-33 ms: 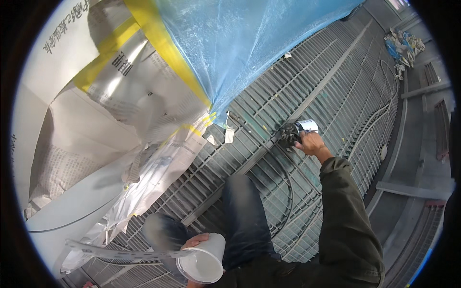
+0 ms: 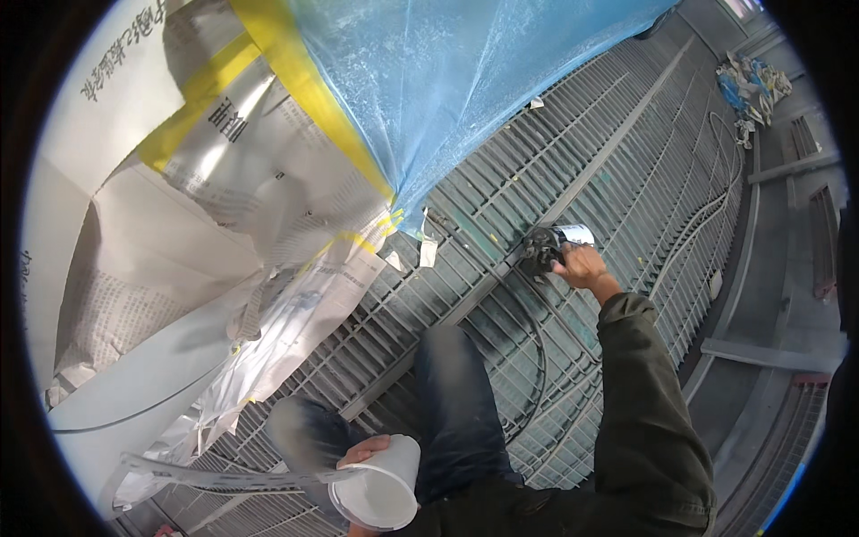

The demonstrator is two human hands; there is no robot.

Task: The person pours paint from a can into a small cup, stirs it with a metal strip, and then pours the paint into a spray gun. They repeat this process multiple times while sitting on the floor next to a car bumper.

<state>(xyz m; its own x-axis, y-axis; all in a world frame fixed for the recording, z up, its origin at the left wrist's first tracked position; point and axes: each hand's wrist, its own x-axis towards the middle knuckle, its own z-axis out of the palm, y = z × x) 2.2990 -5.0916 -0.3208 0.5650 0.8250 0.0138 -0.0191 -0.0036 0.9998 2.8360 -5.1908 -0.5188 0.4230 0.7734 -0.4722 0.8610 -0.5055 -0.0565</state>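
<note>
The slatted floor (image 2: 501, 327) spreads under everything, its right edge running beside a grey ledge (image 2: 777, 295). Over its far left part hangs a blue sheet (image 2: 447, 80), gathered to a point. Creased newspaper (image 2: 295, 161), bordered with yellow tape (image 2: 309, 80), covers the left side, above a smooth grey panel (image 2: 148, 398). The wearer's bent knees (image 2: 452, 358) are over the near part of the floor. A dark hose (image 2: 540, 336) curves across the floor's middle; a paler cable (image 2: 693, 234) bends near its right edge. Crumpled rags (image 2: 750, 88) are heaped by the far right corner.

At the near edge, the left hand (image 2: 365, 449) grips a tilted white bucket (image 2: 394, 474). A slotted strip (image 2: 206, 472) extends leftward from beside it; whether they touch I cannot tell. Near the floor's middle, the right hand's (image 2: 582, 267) fingers clasp a can (image 2: 574, 235) with a dark, lumpy mass (image 2: 540, 251) at its left end. Paper scraps (image 2: 428, 252) lie below the sheet's tip.
</note>
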